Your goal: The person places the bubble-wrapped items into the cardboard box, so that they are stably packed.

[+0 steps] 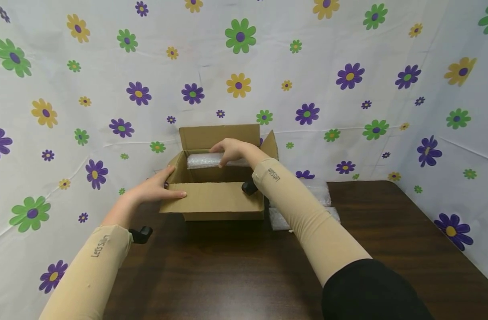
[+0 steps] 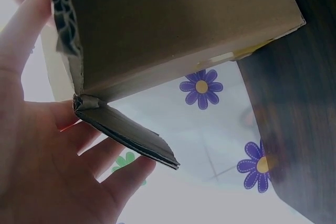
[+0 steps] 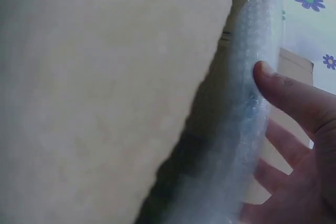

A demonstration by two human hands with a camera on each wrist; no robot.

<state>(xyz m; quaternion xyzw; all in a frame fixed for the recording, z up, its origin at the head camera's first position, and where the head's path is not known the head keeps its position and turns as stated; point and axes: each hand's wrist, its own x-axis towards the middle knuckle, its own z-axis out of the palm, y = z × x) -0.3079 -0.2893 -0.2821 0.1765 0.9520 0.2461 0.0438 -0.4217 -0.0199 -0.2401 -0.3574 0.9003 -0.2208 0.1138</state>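
The left hand point(image 1: 153, 187) grips the box point(image 1: 216, 199) near its front left corner, likely to keep it still; the right hand point(image 1: 233, 150) pinches a bubble-wrapped pack point(image 1: 202, 161) inside the open top — longways, maybe to fit; more packs point(image 1: 281, 219) lie nearby.

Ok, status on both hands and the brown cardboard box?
Right hand pinching clear bubble-wrapped bundle in open brown cardboard box. Left hand touching box's front-left corner. Nothing visibly in the way.

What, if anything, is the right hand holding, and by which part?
The right hand holds a bubble-wrapped package by its upper long edge, thumb on the near face and fingers behind, at the mouth of the cardboard box.
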